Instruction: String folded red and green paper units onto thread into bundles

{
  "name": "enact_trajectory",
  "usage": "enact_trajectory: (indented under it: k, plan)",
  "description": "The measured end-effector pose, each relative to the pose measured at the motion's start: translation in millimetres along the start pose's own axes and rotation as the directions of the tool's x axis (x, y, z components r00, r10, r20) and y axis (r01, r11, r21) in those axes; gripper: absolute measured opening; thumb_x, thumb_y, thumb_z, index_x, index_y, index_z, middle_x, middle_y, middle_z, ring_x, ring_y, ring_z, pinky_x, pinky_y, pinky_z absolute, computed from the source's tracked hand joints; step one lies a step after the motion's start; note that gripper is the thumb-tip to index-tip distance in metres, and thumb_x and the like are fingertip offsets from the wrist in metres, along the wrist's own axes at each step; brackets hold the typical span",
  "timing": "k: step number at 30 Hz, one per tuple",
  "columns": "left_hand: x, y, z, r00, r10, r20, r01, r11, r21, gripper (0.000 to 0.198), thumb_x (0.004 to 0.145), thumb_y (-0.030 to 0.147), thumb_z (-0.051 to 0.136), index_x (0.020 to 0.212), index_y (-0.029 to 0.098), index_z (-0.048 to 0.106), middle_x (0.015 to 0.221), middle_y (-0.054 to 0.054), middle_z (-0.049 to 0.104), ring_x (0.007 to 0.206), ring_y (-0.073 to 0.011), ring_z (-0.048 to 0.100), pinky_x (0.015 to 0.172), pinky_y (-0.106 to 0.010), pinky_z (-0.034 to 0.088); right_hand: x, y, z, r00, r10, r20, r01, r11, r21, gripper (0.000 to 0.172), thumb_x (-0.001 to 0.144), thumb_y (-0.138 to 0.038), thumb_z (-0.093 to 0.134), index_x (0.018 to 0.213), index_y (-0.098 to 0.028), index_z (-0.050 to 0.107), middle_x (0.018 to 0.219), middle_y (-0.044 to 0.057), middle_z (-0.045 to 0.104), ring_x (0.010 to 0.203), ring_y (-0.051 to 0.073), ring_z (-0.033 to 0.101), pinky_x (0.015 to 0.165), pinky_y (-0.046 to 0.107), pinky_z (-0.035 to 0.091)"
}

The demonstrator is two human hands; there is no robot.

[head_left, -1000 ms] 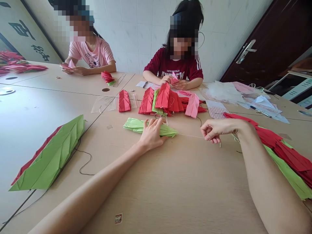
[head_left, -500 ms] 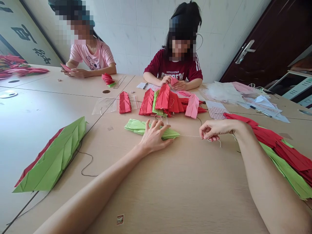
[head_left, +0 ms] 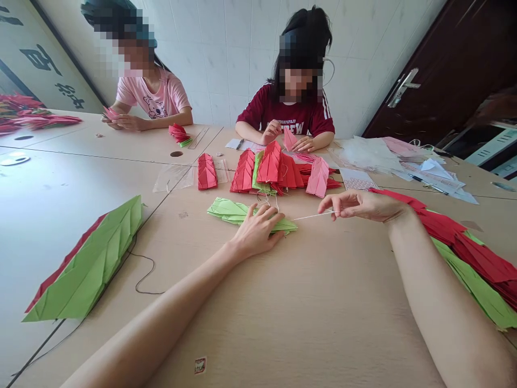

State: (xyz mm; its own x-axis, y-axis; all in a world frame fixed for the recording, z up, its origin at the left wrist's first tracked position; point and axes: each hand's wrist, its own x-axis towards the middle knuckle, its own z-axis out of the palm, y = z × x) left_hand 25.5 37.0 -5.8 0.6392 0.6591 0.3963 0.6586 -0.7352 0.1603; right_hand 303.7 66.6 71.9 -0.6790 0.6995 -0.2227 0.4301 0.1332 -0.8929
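A light green folded paper bundle lies flat in the middle of the table. My left hand rests over its right half, fingers curled across the top and thumb along the near side, gripping it. From the right end of the bundle a white thread runs out taut and slants slightly upward. My right hand is raised off the table and pinches this thread between thumb and fingers, palm side partly hidden.
Behind my hands lie stacks of red folded paper and a pink piece. A large green-and-red bundle lies left, with dark thread. Another long bundle lies right. Two people sit opposite, handling pink paper.
My right hand has lifted and shifted slightly left, its fingers now extended more along the thread. My left hand's fingers have drawn closer together over the green paper. The person opposite has separated their hands.
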Motion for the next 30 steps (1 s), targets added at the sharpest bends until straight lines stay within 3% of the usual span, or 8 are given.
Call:
enact_trajectory:
  k: [3,6,8,11,19,30]
  plan:
    - [0,1,-0.8,1.0,0.004,0.001,-0.004,1.0,0.005,0.033,0.087,0.037,0.043,0.114,0.019,0.049,0.107,-0.007,0.054,0.105,-0.023,0.046,0.101,-0.046,0.025,8,9,7,0.988,-0.154,0.006,0.151,0.972,0.179,0.025,0.072,-0.04,0.067,0.067,-0.018,0.058,0.106,0.007,0.061,0.108,0.023,0.053,0.088,0.039,0.042]
    - [0,0,-0.4,1.0,0.0,-0.003,0.0,1.0,0.02,0.032,0.087,0.036,0.043,0.114,0.021,0.049,0.108,-0.008,0.052,0.104,-0.0235,0.046,0.101,-0.047,0.025,20,21,14,0.972,-0.208,0.109,0.172,0.946,0.275,0.027,0.071,-0.04,0.069,0.066,-0.018,0.056,0.074,0.002,0.063,0.086,0.018,0.061,0.083,0.037,0.044]
    - [0,0,0.0,1.0,-0.008,0.0,0.008,1.0,0.026,0.031,0.086,0.035,0.044,0.113,0.021,0.05,0.108,-0.008,0.051,0.104,-0.0238,0.046,0.101,-0.047,0.026,25,27,17,0.972,-0.186,0.144,0.14,0.949,0.282,0.026,0.072,-0.038,0.07,0.066,-0.017,0.056,0.064,-0.002,0.058,0.074,0.014,0.06,0.076,0.032,0.045]
    - [0,0,0.7,1.0,-0.021,0.006,0.021,0.999,0.035,0.03,0.085,0.035,0.045,0.111,0.021,0.051,0.107,-0.008,0.051,0.104,-0.024,0.045,0.101,-0.047,0.026,26,28,17,0.976,-0.116,0.184,0.067,0.965,0.254,0.023,0.073,-0.034,0.069,0.068,-0.015,0.057,0.066,-0.001,0.057,0.07,0.012,0.058,0.069,0.028,0.045]
    - [0,0,2.2,1.0,-0.028,0.003,0.028,0.999,0.026,0.03,0.084,0.034,0.046,0.11,0.019,0.052,0.105,-0.008,0.052,0.103,-0.0235,0.047,0.101,-0.048,0.025,24,23,17,0.964,0.024,0.266,-0.074,0.981,0.181,0.017,0.075,-0.028,0.067,0.073,-0.014,0.059,0.072,0.002,0.061,0.078,0.015,0.059,0.073,0.031,0.044]
    - [0,0,2.4,0.999,-0.036,0.016,0.035,0.997,0.062,0.029,0.084,0.035,0.046,0.107,0.02,0.054,0.103,-0.007,0.053,0.102,-0.0236,0.046,0.101,-0.047,0.024,19,14,12,0.952,0.096,0.289,-0.129,0.987,0.096,0.014,0.073,-0.028,0.068,0.073,-0.015,0.063,0.073,0.002,0.064,0.078,0.016,0.06,0.074,0.03,0.044]
